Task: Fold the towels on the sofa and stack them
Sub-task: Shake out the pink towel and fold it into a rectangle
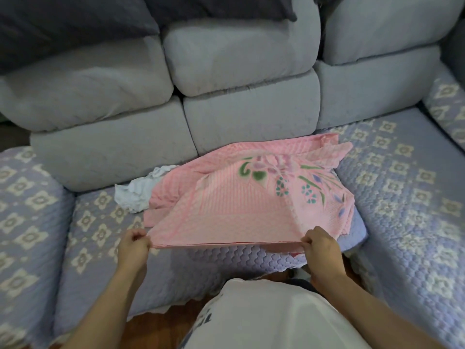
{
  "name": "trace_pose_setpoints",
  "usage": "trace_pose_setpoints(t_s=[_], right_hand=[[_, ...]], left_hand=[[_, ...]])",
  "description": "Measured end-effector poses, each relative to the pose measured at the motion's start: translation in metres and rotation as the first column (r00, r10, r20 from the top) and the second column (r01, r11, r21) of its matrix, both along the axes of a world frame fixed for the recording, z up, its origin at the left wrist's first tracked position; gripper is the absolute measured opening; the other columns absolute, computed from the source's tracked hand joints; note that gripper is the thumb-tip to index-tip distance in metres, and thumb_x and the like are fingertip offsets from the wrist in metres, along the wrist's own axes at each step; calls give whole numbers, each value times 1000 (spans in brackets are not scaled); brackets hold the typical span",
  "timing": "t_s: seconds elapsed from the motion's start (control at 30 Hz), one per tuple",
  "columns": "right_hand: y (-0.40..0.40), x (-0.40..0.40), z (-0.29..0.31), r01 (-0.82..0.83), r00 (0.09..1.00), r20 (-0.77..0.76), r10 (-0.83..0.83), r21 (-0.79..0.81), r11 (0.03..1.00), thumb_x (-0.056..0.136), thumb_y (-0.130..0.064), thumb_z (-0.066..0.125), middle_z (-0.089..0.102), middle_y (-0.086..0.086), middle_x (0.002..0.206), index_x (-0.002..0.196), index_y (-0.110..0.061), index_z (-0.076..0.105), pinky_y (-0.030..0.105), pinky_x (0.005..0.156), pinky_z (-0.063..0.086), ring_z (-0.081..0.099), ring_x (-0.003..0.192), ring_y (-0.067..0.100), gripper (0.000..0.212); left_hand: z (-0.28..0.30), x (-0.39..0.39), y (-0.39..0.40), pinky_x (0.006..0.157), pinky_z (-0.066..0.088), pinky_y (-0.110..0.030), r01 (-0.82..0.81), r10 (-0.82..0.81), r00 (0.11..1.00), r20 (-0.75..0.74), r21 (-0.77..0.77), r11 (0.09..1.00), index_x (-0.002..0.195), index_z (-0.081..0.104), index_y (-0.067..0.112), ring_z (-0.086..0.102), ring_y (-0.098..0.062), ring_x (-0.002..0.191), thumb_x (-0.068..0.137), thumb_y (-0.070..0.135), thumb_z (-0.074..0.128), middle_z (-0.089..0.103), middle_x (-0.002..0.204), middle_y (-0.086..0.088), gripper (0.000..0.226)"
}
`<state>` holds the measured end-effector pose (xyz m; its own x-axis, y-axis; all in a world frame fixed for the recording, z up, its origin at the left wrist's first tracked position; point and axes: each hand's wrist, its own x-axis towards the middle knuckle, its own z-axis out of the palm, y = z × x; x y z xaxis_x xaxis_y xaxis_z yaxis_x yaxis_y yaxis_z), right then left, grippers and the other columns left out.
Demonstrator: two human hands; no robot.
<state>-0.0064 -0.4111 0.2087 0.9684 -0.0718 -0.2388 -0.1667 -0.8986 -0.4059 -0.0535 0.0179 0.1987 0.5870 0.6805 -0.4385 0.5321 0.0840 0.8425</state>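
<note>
Grey sofa [239, 79] cushions back a quilted seat where the pink towel [241, 197] lies; left hand [134, 245] and right hand [319, 244] pinch its near corners, white cloth [137, 192] beside.

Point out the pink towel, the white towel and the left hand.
pink towel [226, 210], head view, plain middle panel.
white towel [136, 195], head view, crumpled middle.
left hand [133, 248], head view, back of the hand.
</note>
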Motion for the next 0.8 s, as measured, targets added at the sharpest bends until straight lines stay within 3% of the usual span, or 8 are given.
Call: trace_pose_setpoints(t_s=[0.13, 0.27, 0.4, 0.5, 0.57, 0.63, 0.73, 0.8], right_hand=[[-1, -4, 3, 75, 987, 138, -86, 87, 993, 84, 6, 64, 48, 3, 80, 72, -11, 51, 32, 57, 33, 46, 69, 26, 25], [16, 5, 11, 401, 914, -26, -406, 224, 888, 96, -4, 50, 57, 3, 79, 92, -7, 54, 31, 56, 37, 53, 71, 26, 7], [16, 27, 42, 483, 830, 47, -556, 439, 758, 99, -8, 47, 50, -4, 76, 94, -5, 47, 35, 60, 26, 46, 68, 7, 6], [11, 41, 59, 497, 785, 77, -614, 514, 699, 100, -6, 45, 48, -5, 77, 95, -7, 46, 28, 56, 27, 44, 67, 4, 6], [10, 49, 66, 474, 772, 103, -627, 564, 676, 100, -5, 45, 50, -2, 79, 95, -8, 46, 15, 54, 35, 46, 69, 8, 6], [8, 54, 70, 431, 788, 137, -600, 573, 697, 100, -5, 46, 51, 0, 80, 96, -8, 46, 8, 55, 37, 47, 70, 7, 5], [-4, 62, 63, 376, 852, 139, -505, 510, 774, 100, -5, 46, 55, -1, 80, 96, -12, 47, 20, 62, 41, 53, 71, 13, 8], [-16, 70, 55, 330, 893, 130, -430, 459, 825, 98, -5, 48, 63, -2, 83, 97, -21, 56, 32, 66, 44, 58, 71, 20, 17]], left_hand=[[11, -8, -1, 64, 47, -18, -65, 209, 945, 250, -484, 873, 75, 52, 14, 52, -10, 63, 82, -23, 40, 50, 68, -1, 40], [13, -16, -18, 72, 52, -15, -24, 279, 908, 311, -629, 777, 76, 62, 17, 58, -8, 73, 77, -18, 46, 59, 74, 2, 39], [25, -14, -27, 83, 45, -25, 362, -366, 929, 58, 72, 929, 95, 73, 10, 58, -8, 89, 86, -23, 46, 66, 97, 1, 44], [21, -14, -31, 81, 43, -29, 722, -709, 641, -294, 545, 427, 101, 77, 11, 63, -20, 91, 76, -23, 50, 66, 99, -1, 49], [15, -15, -41, 74, 46, -31, 767, -724, 555, -410, 590, 253, 100, 76, 13, 64, -28, 86, 75, -6, 53, 64, 97, -3, 38], [14, -18, -53, 76, 50, -36, 792, -726, 533, -434, 559, 247, 105, 73, 13, 61, -29, 86, 79, 22, 47, 59, 97, -5, 37], [9, -31, -54, 75, 50, -37, 802, -754, 483, -445, 572, 176, 111, 70, 22, 58, -22, 85, 93, 55, 43, 57, 92, 2, 46], [13, -32, -51, 64, 48, -35, 779, -780, 444, -440, 619, 94, 87, 70, 23, 59, -21, 72, 100, 65, 26, 54, 76, 6, 63]])
